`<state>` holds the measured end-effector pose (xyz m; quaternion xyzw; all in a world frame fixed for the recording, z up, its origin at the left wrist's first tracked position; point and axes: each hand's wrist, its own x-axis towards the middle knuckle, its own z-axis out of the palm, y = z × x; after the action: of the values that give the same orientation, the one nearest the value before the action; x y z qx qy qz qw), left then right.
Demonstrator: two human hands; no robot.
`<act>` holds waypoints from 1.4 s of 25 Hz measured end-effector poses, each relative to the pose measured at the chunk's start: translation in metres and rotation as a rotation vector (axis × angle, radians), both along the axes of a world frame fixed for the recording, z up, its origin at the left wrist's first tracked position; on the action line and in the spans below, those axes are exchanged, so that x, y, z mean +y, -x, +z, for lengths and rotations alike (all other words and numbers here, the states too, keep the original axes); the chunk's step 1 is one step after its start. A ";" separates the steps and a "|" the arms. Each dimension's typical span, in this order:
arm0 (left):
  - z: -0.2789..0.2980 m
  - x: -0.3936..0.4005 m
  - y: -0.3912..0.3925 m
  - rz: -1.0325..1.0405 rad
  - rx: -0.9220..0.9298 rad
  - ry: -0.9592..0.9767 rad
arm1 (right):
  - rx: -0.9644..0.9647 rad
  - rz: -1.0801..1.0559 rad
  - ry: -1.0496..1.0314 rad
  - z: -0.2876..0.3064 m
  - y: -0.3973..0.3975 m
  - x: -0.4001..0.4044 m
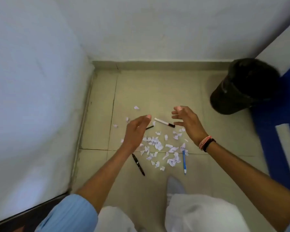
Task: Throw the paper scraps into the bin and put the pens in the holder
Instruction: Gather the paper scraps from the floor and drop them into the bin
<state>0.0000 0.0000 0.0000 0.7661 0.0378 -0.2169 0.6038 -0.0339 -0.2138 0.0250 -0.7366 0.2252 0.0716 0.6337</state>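
Our fingers are spread and empty on both the left hand and the right hand, cupped above the paper scraps as if to gather them. Around the scraps lie a white marker, a black pen and a blue pen. The bin stands far right; we see no holder.
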 end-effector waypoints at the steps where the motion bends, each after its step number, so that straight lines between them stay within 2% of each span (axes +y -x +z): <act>1: -0.031 -0.005 0.002 -0.019 -0.006 -0.033 | 0.000 0.007 -0.027 -0.036 0.003 0.001; 4: -0.136 -0.011 0.011 -0.157 -0.052 -0.197 | 0.037 0.037 -0.016 -0.143 0.017 -0.002; 5: -0.173 -0.011 0.016 -0.218 -0.119 -0.250 | 0.027 0.025 -0.013 -0.177 0.023 -0.001; 7: -0.227 -0.009 0.018 -0.393 -0.386 -0.424 | -0.006 0.015 0.032 -0.218 0.030 -0.001; 9: -0.266 -0.010 0.020 -0.600 -0.596 -0.593 | -0.038 0.010 0.095 -0.245 0.038 -0.001; 10: -0.277 -0.010 0.023 -0.693 -0.637 -0.671 | -0.047 0.015 0.131 -0.253 0.042 -0.002; 15: -0.310 -0.007 0.052 -0.956 -0.682 -0.843 | -0.137 0.041 0.336 -0.272 0.063 -0.008; 20: -0.327 -0.006 0.054 -0.959 -0.795 -0.917 | -0.160 0.121 0.391 -0.289 0.082 -0.011; 23: -0.330 -0.006 0.045 -0.816 -1.009 -0.827 | -0.170 0.104 0.415 -0.297 0.091 -0.011; 26: -0.332 -0.003 0.029 -0.716 -1.165 -0.731 | -0.198 0.148 0.559 -0.310 0.106 0.001; 28: -0.331 -0.005 0.019 -0.710 -1.149 -0.719 | -0.200 0.251 0.745 -0.327 0.115 0.015; 30: -0.325 -0.009 0.013 -0.687 -0.954 -0.715 | -0.165 0.389 0.903 -0.345 0.119 0.030; 33: -0.312 -0.013 0.000 -0.569 -0.597 -0.561 | -0.161 0.530 1.079 -0.361 0.111 0.040; 35: -0.297 -0.016 -0.009 -0.450 -0.497 -0.423 | -0.167 0.532 1.130 -0.363 0.095 0.040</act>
<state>0.0086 -0.0159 -0.2967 0.8919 -0.2343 -0.1392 0.3608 -0.1293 -0.1740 -0.3381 -0.9916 -0.0127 0.0390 0.1225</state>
